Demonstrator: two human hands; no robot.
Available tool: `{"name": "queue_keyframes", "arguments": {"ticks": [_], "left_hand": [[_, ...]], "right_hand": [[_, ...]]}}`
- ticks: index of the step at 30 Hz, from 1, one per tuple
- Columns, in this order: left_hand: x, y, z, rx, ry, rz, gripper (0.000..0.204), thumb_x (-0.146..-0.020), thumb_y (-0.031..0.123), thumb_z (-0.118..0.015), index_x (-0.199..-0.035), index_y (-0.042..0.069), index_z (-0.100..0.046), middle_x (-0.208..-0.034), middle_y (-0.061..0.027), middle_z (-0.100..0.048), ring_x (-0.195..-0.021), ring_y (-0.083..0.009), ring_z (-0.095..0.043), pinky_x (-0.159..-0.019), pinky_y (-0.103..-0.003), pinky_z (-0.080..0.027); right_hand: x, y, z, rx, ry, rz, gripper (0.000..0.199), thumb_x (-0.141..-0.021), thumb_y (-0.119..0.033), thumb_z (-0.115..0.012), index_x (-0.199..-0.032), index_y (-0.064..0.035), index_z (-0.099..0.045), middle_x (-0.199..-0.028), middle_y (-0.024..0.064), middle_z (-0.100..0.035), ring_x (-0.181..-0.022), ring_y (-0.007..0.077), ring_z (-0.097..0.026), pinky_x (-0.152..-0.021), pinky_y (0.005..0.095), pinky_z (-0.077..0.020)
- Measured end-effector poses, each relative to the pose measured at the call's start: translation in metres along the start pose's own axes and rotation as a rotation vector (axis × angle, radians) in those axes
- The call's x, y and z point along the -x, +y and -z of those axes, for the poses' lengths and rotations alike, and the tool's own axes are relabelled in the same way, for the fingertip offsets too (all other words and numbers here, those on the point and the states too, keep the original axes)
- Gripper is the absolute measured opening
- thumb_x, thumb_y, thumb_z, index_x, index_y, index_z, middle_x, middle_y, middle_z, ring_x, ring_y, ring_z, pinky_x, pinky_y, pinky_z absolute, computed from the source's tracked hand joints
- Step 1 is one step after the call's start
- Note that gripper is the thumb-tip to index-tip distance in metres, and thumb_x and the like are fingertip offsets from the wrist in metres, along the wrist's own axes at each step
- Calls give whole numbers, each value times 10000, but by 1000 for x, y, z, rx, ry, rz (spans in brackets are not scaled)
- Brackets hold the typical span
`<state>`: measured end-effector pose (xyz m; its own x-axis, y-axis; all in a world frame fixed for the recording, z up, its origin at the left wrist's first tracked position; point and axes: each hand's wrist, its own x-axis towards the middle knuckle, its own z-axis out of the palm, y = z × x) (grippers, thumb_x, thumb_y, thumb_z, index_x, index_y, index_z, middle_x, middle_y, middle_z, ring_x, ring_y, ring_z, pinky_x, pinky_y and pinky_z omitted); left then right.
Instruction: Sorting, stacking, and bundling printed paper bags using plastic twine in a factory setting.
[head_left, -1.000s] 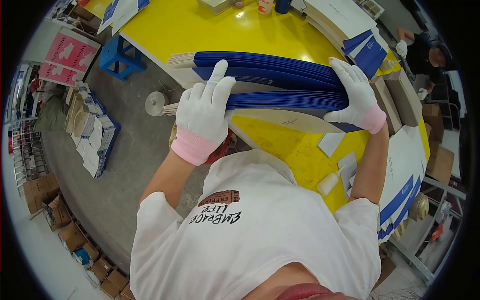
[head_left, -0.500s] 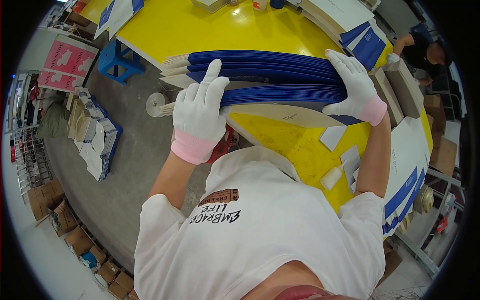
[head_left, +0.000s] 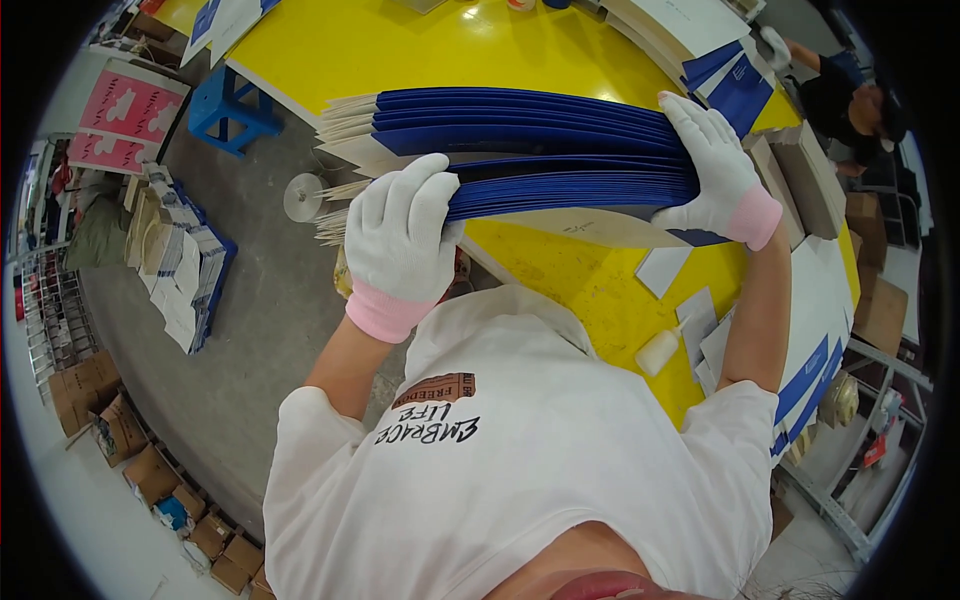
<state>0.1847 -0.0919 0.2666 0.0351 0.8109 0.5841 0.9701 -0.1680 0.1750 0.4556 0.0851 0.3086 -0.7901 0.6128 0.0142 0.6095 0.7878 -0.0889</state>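
A thick bundle of blue and white printed card sheets (head_left: 540, 118) stands on edge above the yellow table (head_left: 540, 290), split into a far part and a near part with a gap between them. My left hand (head_left: 400, 225), in a white glove with a pink cuff, is closed round the left end of the near part. Its fingers curl over the top edges. My right hand (head_left: 712, 165), gloved alike, grips the right end of the whole bundle, thumb on the near side and fingers over the far side. At the left, the pale sheet ends are fanned out.
A white squeeze bottle (head_left: 658, 352) lies by small white cards (head_left: 663, 270) on the table. Stacked printed sheets (head_left: 800, 330) line the right side. A blue stool (head_left: 230, 108) and a paper pile (head_left: 180, 270) stand on the floor at left. Another person (head_left: 845, 110) works at far right.
My left hand has come down a little, and its raised finger now curls over the near sheets. The sheets are more fanned at the left. The other person's gloved hand has moved away.
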Motion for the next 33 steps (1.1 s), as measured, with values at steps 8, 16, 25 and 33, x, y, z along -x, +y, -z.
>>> {"name": "queue_keyframes", "arguments": {"ticks": [8,16,25,33], "left_hand": [[-8,1,3,-31,-58,25,518,-585,65,-709,-1075,107,-545,-1019,-49,-550,-910,-239,-497,-796,-327,-395],[-12,-1,-2,-74,-20,15,393,-564,101,-711,-937,159,-604,-1052,-31,-538,-987,-231,-484,-859,-356,-342],[-18,-4,-8,-141,40,-45,229,-655,124,-612,-882,132,-586,-1076,-26,-586,-1024,-210,-504,-895,-374,-326],[-18,-9,-8,-77,29,-77,375,-596,115,-696,-954,123,-584,-989,-25,-582,-958,-228,-520,-875,-380,-366]], "right_hand": [[-1,1,1,-26,-14,-11,1046,-483,-395,-774,-1360,-95,-291,-1357,126,-358,-1261,318,-309,-1082,398,-211],[-3,1,0,-38,-5,-22,1033,-503,-464,-776,-1349,-105,-306,-1331,129,-383,-1256,315,-319,-1088,406,-205],[-5,7,-3,-25,9,-12,1043,-490,-505,-757,-1346,-105,-316,-1331,126,-384,-1260,316,-310,-1085,397,-213],[-6,7,-2,-43,14,-14,1018,-512,-452,-772,-1355,-124,-306,-1343,114,-376,-1265,314,-303,-1092,399,-202]]}}
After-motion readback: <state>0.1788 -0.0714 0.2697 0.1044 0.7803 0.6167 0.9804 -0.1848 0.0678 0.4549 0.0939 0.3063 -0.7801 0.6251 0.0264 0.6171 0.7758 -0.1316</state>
